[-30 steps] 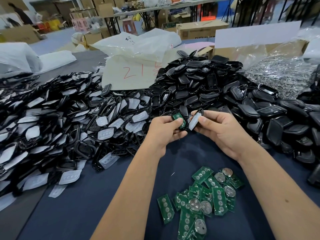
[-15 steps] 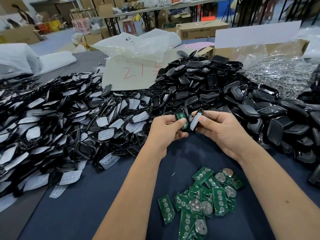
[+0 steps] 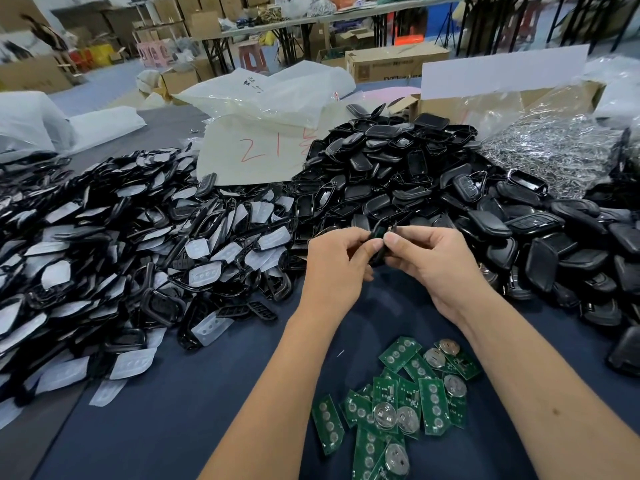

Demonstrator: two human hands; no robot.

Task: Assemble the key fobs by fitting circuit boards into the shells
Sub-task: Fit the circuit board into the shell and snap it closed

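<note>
A black key fob shell (image 3: 378,244) with a sliver of green circuit board (image 3: 380,232) showing at its top sits between the two hands, raised above the table (image 3: 180,420) and mostly hidden by fingers. The left hand (image 3: 337,268) curls its fingers round the shell's left side, thumb pressing against it. The right hand (image 3: 429,261) pinches the shell's right side, thumb tip on its front edge and the other fingers curled behind; whether the halves are fully joined cannot be told. Just below the hands, between the forearms, a loose cluster of green circuit boards (image 3: 401,403) lies on the dark blue cloth, several carrying round silver coin cells. Beyond and to the right of the hands rises a heap of black shells (image 3: 433,188). To the left of the hands spreads a wide pile of black frames with translucent white button pads (image 3: 104,244). Farther back, behind both piles, lies a cream sheet marked in red (image 3: 252,157), with a clear bag of metal parts (image 3: 554,150) far right.
</note>
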